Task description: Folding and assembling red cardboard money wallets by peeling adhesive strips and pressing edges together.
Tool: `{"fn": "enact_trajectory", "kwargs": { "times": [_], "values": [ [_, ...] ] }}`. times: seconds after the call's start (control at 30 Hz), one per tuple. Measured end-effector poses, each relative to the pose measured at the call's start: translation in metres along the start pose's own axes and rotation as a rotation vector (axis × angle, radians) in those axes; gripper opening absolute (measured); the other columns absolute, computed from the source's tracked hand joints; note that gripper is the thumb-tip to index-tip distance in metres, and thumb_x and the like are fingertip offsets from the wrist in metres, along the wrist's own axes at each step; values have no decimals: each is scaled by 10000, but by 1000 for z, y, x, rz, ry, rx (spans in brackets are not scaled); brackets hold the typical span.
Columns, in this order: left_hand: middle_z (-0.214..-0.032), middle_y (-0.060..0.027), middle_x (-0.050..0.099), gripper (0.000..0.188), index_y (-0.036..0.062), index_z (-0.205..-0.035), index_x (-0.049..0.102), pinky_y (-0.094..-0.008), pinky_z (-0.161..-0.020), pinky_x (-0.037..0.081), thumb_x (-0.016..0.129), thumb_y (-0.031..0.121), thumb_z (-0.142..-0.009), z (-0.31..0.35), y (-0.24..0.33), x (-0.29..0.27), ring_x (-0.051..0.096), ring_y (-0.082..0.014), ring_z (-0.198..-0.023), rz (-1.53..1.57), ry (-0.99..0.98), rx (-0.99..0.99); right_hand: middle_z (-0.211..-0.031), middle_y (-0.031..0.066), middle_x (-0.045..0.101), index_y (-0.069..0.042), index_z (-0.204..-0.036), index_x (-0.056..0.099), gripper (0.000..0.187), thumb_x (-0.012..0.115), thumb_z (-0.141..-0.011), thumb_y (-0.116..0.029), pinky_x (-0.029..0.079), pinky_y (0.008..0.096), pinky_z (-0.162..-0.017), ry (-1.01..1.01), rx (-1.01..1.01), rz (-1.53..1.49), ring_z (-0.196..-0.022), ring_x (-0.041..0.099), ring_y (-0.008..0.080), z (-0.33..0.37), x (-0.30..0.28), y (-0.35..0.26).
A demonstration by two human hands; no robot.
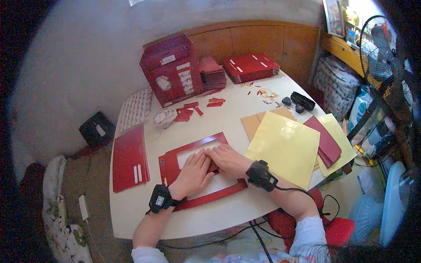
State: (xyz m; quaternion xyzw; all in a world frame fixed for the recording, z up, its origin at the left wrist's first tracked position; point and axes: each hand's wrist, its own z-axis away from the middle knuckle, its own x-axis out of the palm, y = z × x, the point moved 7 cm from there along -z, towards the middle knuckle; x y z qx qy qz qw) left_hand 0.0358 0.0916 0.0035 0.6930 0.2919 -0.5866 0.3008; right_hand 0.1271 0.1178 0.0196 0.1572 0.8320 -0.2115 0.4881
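Observation:
A flat red die-cut card sheet (215,197) lies before me on the white table. White areas show within its red bands; I cannot tell whether they are cut-outs or white panels. My left hand (194,173) rests flat on its middle, fingers extended toward the far side. Beside it, my right hand (226,161) presses on the same strip, its fingers slightly bent and their tips close to the left fingers. Neither hand appears to grip anything. A dark red part of the sheet under the fingertips is mostly hidden.
Red sheets (128,162) lie left. Behind stand a dark red box (173,72) and red stacks (252,66). Red scraps (186,113) lie mid-table. Yellow sheets (285,147) and dark red folders (324,142) lie right, below a black case (302,101). A fan (379,50) stands right.

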Motion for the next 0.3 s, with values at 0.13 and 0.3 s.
{"fn": "enact_trajectory", "kwargs": {
  "times": [0.13,0.3],
  "values": [
    [-1389,-258,284,599,-94,-1309,315,-468,-1075,196,429,321,-892,1,-3,7,232,-362,-1324,-36,39,17,-1030,150,526,-12,-1187,438,543,641,-692,-105,382,422,-882,30,-46,-57,-984,488,335,8,-24,-2],
    [-1408,-246,262,632,-72,-1357,244,-472,-1080,183,426,323,-899,1,-1,3,213,-355,-1335,-34,47,20,-1072,136,499,-84,-1236,438,617,695,-686,-196,365,403,-947,-130,1,-36,-1089,454,305,9,-10,9]
  ]
}}
